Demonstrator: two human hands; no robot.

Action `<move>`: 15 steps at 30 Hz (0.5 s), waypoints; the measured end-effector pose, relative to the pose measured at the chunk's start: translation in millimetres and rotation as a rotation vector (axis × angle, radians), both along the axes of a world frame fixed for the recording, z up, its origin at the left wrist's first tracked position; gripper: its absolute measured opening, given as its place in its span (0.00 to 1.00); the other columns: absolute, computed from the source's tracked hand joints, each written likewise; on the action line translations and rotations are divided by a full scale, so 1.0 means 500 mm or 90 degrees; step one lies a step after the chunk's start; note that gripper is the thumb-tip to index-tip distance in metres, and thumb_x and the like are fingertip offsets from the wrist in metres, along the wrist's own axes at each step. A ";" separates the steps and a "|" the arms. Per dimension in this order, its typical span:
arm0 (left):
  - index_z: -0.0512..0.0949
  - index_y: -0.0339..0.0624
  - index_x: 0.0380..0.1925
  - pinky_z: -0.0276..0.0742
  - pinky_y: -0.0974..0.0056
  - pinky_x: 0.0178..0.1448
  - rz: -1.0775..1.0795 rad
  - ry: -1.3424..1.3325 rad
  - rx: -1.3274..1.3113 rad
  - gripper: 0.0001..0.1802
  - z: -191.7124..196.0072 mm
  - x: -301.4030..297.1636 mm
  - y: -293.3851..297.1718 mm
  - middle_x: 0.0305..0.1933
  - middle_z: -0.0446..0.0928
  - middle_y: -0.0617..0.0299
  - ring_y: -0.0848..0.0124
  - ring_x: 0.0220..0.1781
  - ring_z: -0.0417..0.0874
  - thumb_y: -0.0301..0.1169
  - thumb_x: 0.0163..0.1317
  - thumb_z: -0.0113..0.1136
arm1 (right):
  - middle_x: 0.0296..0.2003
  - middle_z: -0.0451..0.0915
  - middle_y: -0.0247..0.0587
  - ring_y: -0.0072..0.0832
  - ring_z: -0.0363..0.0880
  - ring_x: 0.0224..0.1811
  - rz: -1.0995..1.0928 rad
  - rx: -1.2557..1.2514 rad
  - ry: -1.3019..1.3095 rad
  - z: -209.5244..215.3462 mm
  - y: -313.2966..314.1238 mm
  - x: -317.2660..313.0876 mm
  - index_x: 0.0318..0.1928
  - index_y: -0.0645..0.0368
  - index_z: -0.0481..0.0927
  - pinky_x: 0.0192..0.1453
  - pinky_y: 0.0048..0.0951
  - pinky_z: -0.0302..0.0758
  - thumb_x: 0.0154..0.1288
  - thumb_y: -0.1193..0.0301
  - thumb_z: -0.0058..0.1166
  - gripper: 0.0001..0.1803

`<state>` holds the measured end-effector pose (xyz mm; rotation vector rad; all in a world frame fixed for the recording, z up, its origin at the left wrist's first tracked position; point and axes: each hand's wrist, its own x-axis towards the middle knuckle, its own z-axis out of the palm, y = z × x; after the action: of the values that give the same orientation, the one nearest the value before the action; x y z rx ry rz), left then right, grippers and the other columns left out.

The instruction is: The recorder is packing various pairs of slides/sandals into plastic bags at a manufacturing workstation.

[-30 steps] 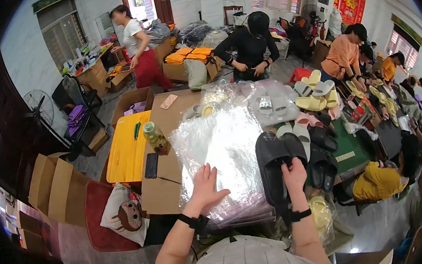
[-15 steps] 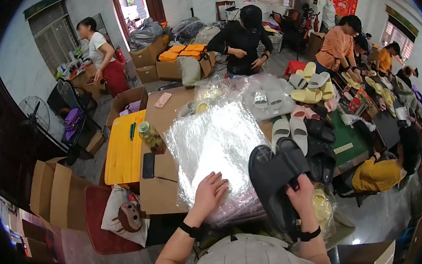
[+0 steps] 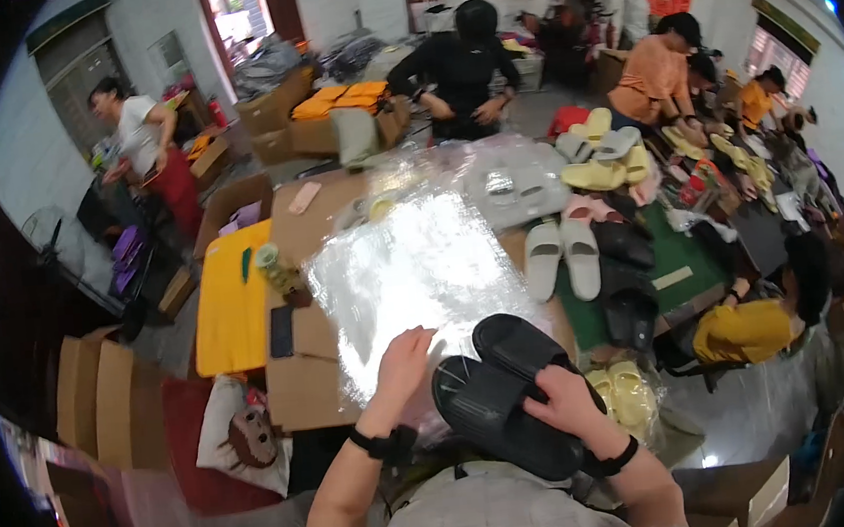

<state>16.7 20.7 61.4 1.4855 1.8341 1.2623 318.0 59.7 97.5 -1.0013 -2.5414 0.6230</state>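
Observation:
A pair of black slide sandals [image 3: 502, 397] is in my right hand [image 3: 567, 401], whose fingers are closed round their straps. The pair hangs tilted over the front edge of the table, close to my body. My left hand [image 3: 404, 367] lies on the near part of a stack of shiny clear plastic bags [image 3: 413, 274], fingers stretched toward the slides and slightly blurred. Just right of the stack stand white slides [image 3: 562, 261], and more black slides [image 3: 628, 291] lie beyond my right hand.
A phone [image 3: 283, 331], a jar [image 3: 279, 271] and a yellow folded pack [image 3: 230, 305] are at the left. Bagged yellow slides [image 3: 629, 396] lie by my right wrist. Several people work around, one in black [image 3: 461, 79] across the table. Open cardboard boxes [image 3: 118, 400] stand left.
My right hand has brought the black slides left and nearer to me, turning them. My left hand has drawn back slightly toward the near edge of the bags. The view has shifted.

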 end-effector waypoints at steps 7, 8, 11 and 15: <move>0.84 0.42 0.51 0.68 0.49 0.71 -0.034 0.164 -0.011 0.17 0.053 0.038 -0.039 0.63 0.77 0.42 0.43 0.67 0.74 0.36 0.72 0.52 | 0.35 0.76 0.48 0.49 0.79 0.41 0.020 0.019 0.003 -0.015 -0.006 -0.059 0.39 0.59 0.75 0.43 0.49 0.77 0.62 0.60 0.59 0.15; 0.84 0.42 0.51 0.68 0.49 0.71 -0.042 0.167 -0.004 0.17 0.061 0.042 -0.040 0.63 0.77 0.42 0.43 0.67 0.74 0.36 0.72 0.52 | 0.34 0.76 0.48 0.48 0.79 0.41 -0.007 0.040 0.035 -0.019 -0.003 -0.064 0.39 0.59 0.75 0.42 0.49 0.77 0.62 0.60 0.59 0.15; 0.83 0.40 0.52 0.65 0.47 0.73 -0.078 0.213 0.043 0.17 0.082 0.057 -0.044 0.66 0.75 0.42 0.39 0.71 0.68 0.34 0.72 0.52 | 0.35 0.76 0.49 0.48 0.79 0.41 -0.047 0.049 0.045 -0.034 0.008 -0.086 0.39 0.59 0.75 0.42 0.48 0.78 0.62 0.60 0.59 0.16; 0.83 0.40 0.54 0.63 0.47 0.74 -0.093 0.179 0.038 0.17 0.080 0.069 -0.046 0.67 0.75 0.46 0.40 0.72 0.67 0.34 0.73 0.52 | 0.35 0.77 0.53 0.52 0.79 0.41 0.001 0.005 0.037 -0.033 0.013 -0.115 0.41 0.61 0.75 0.44 0.51 0.78 0.64 0.59 0.59 0.17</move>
<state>51.5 -2.4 101.5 1.8734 1.8306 1.0922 260.3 66.1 80.9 -0.9643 -2.4928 0.6323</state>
